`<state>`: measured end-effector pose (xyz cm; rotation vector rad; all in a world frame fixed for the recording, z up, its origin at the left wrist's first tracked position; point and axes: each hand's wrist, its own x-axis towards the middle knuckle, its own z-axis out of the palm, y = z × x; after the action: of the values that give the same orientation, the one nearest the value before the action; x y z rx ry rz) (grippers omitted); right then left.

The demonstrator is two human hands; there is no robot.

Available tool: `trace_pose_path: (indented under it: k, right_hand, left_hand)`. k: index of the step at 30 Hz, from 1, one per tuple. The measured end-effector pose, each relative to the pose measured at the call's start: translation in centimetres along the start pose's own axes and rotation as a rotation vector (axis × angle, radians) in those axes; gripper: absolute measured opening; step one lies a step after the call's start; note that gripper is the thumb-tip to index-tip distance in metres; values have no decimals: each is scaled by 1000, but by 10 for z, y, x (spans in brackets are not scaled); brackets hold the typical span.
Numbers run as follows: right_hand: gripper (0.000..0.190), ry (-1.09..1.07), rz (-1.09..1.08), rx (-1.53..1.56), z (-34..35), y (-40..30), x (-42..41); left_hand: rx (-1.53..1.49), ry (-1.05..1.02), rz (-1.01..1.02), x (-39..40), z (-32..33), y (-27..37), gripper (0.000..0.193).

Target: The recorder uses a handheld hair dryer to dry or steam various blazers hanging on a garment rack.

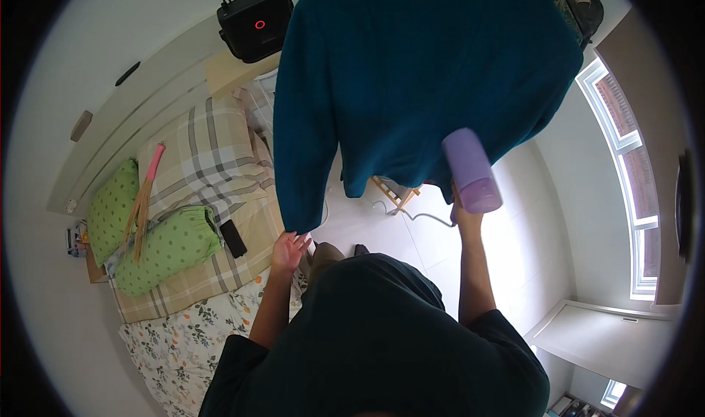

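Observation:
A dark teal long-sleeved top hangs before me, its upper end cut off by the picture's edge. My left hand holds the cuff at the end of its left-hand sleeve, pulling it down fairly straight. In my right hand is a purple handheld garment steamer with a translucent tank at its lower end. The steamer is upright, slightly tilted, in front of the top's lower right part; whether it touches the cloth I cannot tell. From its handle a grey cord runs off to the left.
On the left stands a bed with a plaid sheet, green dotted pillows, a stick broom and a black phone. A black speaker sits on a ledge. Behind the top is a wooden-legged stand. Windows line the right.

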<state>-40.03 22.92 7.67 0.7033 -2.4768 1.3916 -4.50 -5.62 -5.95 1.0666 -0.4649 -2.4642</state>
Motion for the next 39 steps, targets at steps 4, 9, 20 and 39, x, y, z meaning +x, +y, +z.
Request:
trace_pose_path:
  k: [4,9,20,39]
  right_hand:
    - [22,84,-210,86,-15,-86,47]
    - [17,-10,-339,65,-22,-181,76]
    - [47,-408,-765,151,107,-133,15]
    - [43,-990,-355,298,149,-128,-64]
  left_hand:
    - [-12,3,-5,-3,3,-3,32]
    - [-14,21,39,-12,5,-7,34]
    - [-38,-35,138,-33,-2,-13,30]
    - [-20,-60,169,-40,3,-11,19]
